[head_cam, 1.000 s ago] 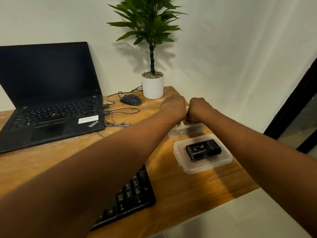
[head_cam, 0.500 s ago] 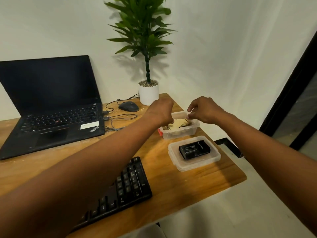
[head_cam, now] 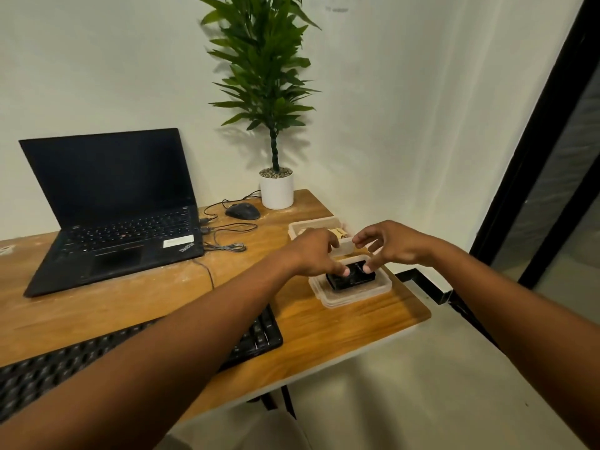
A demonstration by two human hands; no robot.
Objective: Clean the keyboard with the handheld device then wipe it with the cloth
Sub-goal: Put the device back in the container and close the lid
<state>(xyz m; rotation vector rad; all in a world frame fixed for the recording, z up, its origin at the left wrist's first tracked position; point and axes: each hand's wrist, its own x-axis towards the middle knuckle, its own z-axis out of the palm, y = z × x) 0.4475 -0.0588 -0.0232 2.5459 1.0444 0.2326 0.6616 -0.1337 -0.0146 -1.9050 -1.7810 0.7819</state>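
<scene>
From the head view, both hands reach over the shallow plastic tray [head_cam: 354, 297] near the desk's [head_cam: 324, 323] right edge. The left hand [head_cam: 313, 254] and right hand [head_cam: 389, 245], fingers loosely curled, touch the black device [head_cam: 350, 278] with fingertips; neither grips it yet. The keyboard [head_cam: 256, 336] waits at the front edge. Judging by this, fetching the device is in hand; next comes closing fingers and lifting it clear.

keyboard [head_cam: 256, 336] left end cut off (arm-covered too)
</scene>
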